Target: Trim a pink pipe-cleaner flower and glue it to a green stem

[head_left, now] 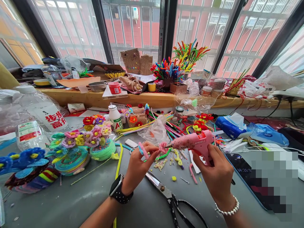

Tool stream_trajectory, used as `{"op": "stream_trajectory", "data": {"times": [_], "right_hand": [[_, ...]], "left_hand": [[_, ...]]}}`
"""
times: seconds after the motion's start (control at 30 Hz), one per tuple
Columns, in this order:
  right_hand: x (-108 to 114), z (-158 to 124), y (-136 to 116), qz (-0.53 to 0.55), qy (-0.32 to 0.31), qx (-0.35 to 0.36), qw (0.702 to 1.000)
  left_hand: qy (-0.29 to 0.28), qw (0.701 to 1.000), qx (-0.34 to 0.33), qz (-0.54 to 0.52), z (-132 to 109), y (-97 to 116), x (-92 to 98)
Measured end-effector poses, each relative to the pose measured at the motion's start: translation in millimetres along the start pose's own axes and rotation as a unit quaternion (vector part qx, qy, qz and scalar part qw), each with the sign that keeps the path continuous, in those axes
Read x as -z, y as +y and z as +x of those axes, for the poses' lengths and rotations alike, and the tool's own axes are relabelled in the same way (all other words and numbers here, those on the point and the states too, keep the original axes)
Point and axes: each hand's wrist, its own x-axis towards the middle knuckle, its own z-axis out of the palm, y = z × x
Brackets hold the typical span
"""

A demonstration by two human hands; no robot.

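Note:
Between thumb and fingers, my left hand (142,163) pinches a small pink fuzzy flower (162,146). A pink and pale loop of pipe cleaner (143,150) also sits at the fingers of that hand. Wrapped round the handle of a pink glue gun (194,141), my right hand (215,169) holds it level, with the nozzle pointing left. The nozzle tip is at the flower, touching or nearly so. Large scissors (166,191) with black handles lie on the grey table (95,202) between my two forearms.
Pipe-cleaner flower baskets (71,158) stand at the left, near plastic bottles (45,110). Loose pipe cleaners (144,123) and a clear bag (156,131) lie beyond my hands. At the right are a phone (249,180) and a blue tissue pack (231,126).

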Motion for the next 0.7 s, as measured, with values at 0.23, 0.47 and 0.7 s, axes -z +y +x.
{"op": "stream_trajectory", "data": {"times": [0.23,0.47,0.7], "right_hand": [[1.1,-1.5,1.1,0.007,-0.003,-0.007,1.0],[3.0,0.1,0.5,0.009,-0.007,-0.017,1.0],[3.3,-0.2,-0.1,-0.003,-0.003,-0.022,1.0]], "left_hand": [[0.001,1.0,-0.002,0.0,-0.2,-2.0,-0.8],[-0.002,1.0,-0.005,0.007,-0.3,-0.7,0.6],[-0.002,1.0,-0.007,0.003,-0.1,-0.1,0.2]]}}
